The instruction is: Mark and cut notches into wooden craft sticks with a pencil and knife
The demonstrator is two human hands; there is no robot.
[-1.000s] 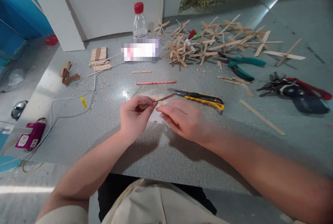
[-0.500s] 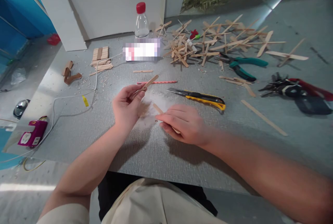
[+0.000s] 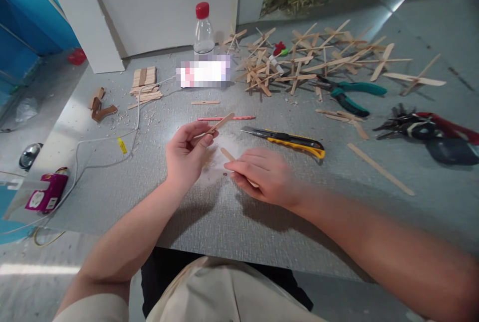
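Between the thumb and fingers of my left hand (image 3: 187, 152) is a wooden craft stick (image 3: 224, 122), angled up to the right; its lower end is hidden by the hand. My right hand (image 3: 264, 172) is closed around a second craft stick (image 3: 227, 154), whose tip points up and left while most of its length lies under the fingers. The two sticks are apart. Pale dust (image 3: 215, 167) lies on the table (image 3: 209, 232) below the hands. Just beyond them are a red patterned pencil (image 3: 243, 118) and a yellow and black utility knife (image 3: 288, 140), blade extended.
Crossed craft-stick pieces (image 3: 299, 63) crowd the back right, with green-handled pliers (image 3: 348, 97) and keys (image 3: 404, 125) nearby. A stick bundle (image 3: 144, 80), brown wooden pieces (image 3: 101, 107) and a white cable (image 3: 108, 138) lie left. A red-capped bottle (image 3: 204, 33) stands behind a blurred bright object (image 3: 205, 73).
My left hand has shifted slightly to the right and its stick has tilted a little flatter. My right hand is almost unchanged.
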